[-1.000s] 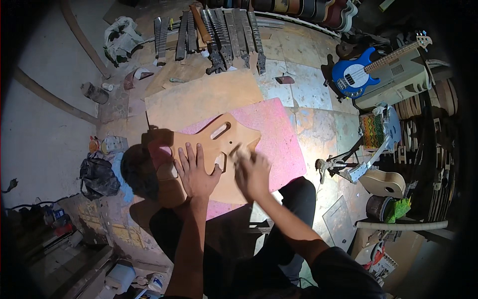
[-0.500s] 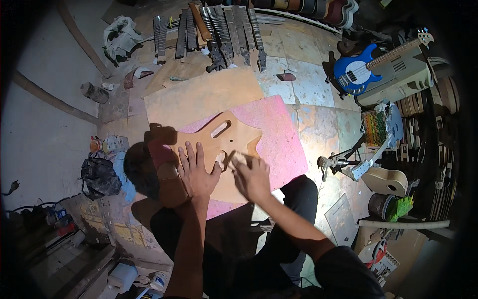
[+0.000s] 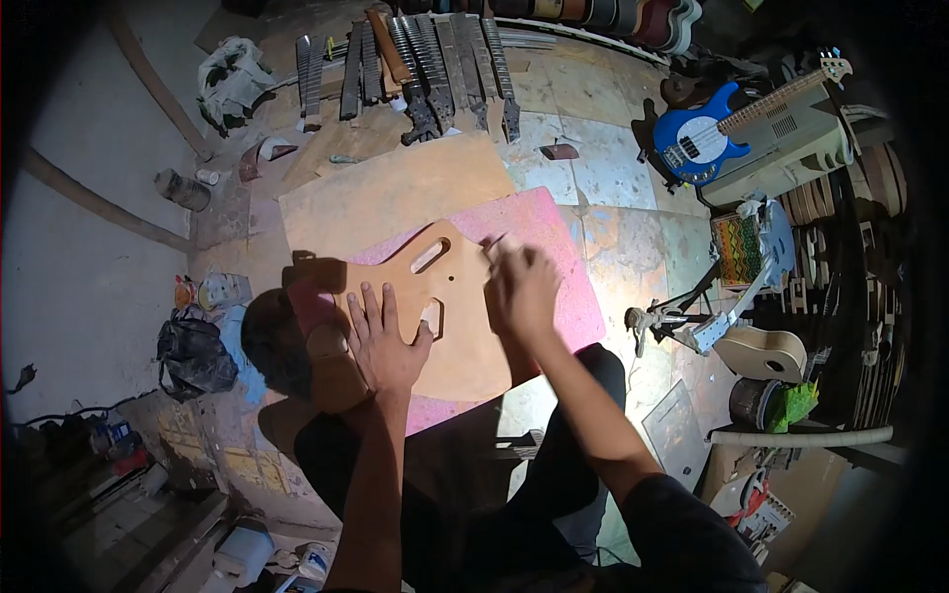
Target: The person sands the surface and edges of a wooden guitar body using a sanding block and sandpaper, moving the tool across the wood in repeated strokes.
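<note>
An unfinished wooden guitar body lies flat across my lap area, with a long slot near its upper edge, a small round hole and an angular cut-out. My left hand rests on it with fingers spread, its thumb beside the cut-out. Over the body's right edge is my right hand, blurred by motion. Its fingers are closed round a small pale block, whose exact kind is too smeared to make out. Beneath the body lies a pink speckled board.
A tan sheet lies beyond the pink board. Several guitar necks are laid out at the back. A blue bass guitar leans at the far right, above a metal stand. A black plastic bag sits at left.
My right hand has moved away and to the right, from beside the cut-out to the body's far right edge, carrying the pale block. My left hand stays on the body.
</note>
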A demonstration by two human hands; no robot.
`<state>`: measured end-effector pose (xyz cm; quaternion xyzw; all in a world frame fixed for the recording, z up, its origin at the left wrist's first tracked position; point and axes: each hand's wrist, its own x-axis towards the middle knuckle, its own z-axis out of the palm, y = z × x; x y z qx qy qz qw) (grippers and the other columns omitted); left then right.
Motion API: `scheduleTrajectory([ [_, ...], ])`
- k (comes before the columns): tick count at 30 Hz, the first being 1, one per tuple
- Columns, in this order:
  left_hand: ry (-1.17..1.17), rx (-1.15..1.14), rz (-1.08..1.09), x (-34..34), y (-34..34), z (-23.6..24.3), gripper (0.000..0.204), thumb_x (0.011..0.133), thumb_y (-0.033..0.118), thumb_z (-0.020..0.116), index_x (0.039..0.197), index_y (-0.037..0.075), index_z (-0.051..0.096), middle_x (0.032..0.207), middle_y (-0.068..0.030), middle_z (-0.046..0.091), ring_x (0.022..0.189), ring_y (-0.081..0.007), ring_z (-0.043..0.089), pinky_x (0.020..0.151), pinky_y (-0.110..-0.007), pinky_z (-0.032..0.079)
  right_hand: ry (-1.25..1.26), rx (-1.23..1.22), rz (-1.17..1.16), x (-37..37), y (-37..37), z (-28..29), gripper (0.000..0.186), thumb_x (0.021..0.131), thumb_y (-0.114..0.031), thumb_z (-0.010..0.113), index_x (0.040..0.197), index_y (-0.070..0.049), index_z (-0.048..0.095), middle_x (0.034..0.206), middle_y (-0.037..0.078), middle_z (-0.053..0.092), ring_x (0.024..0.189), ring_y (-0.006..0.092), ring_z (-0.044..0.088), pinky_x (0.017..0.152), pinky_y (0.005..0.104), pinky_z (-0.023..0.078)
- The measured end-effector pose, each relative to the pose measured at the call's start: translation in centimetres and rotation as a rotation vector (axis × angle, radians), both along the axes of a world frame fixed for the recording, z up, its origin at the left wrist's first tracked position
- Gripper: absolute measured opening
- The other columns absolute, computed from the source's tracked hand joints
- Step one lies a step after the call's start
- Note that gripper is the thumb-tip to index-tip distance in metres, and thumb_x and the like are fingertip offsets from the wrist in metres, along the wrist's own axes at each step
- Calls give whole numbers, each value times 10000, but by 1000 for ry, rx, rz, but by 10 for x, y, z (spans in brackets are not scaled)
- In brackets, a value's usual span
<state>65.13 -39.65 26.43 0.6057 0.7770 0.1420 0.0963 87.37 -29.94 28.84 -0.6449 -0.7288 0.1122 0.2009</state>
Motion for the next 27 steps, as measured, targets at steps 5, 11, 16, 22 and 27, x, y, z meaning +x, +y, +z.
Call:
scheduleTrajectory([
  [5,83,-1,-4,-8,0,-1,924,880,445,744,1691,172,394,1796,-157,240,1663,-405,164,1263,-650,249,-15,60,-47,-24,-25,-3,441,977,-247,709,1403,-144,662,1310,259,609,1196,463,566,987,588,446],
  [11,27,-43,12,-2,-1,3,932,868,454,749,1686,168,404,1795,-162,239,1660,-408,168,1285,-635,212,-18,56,36,-13,-8,6,425,976,-227,693,1394,-155,682,1289,229,620,1156,426,571,955,557,445],
  [16,78,12,-15,-5,0,-3,940,867,457,750,1686,154,401,1793,-166,242,1658,-411,168,1301,-637,187,-43,109,-59,-40,-32,-3,436,986,-216,711,1418,-167,676,1302,222,628,1154,405,586,947,557,454],
  [22,45,26,-1,-7,0,0,890,875,507,700,1648,129,470,1761,-187,312,1640,-426,222,1318,-638,137,-40,-12,26,-11,-6,8,412,953,-225,706,1354,-133,682,1285,243,606,1152,435,574,965,559,444],
  [27,69,-7,-14,-6,3,1,945,867,460,748,1686,143,397,1782,-177,263,1654,-412,182,1323,-630,140,-29,115,-88,-33,-30,-1,391,959,-219,692,1332,-102,686,1298,249,611,1188,444,574,992,557,432],
])
